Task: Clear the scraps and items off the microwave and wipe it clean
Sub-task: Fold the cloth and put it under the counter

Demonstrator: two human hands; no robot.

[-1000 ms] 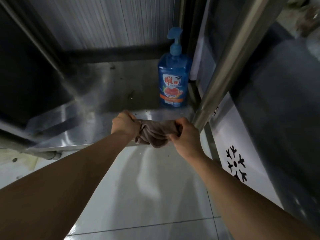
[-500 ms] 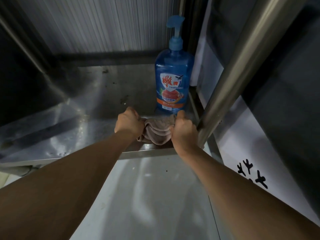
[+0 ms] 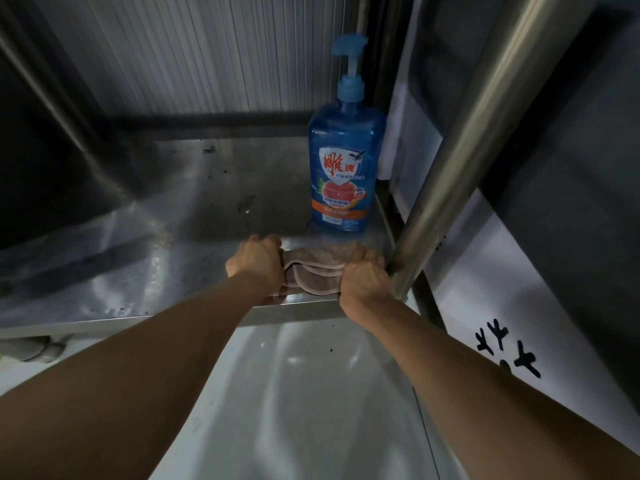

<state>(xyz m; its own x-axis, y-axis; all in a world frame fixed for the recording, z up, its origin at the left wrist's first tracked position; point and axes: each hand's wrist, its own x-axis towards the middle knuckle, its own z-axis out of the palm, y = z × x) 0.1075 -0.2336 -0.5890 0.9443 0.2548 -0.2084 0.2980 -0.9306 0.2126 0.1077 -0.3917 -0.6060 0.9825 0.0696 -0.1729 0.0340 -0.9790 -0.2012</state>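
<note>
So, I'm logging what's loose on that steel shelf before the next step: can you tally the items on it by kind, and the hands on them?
Pump bottles: 1, the blue detergent bottle standing at the back right of the steel shelf.
Cloths: 1, the pinkish cloth at the front edge.
Hands: 2, the left hand and right hand, each gripping an end of the cloth.
Total: 4.

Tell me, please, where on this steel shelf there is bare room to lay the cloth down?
The steel shelf is bare left of the left hand and behind it. It is crowded at the right: both hands grip the cloth before the blue soap bottle, the right hand beside the post.
</note>
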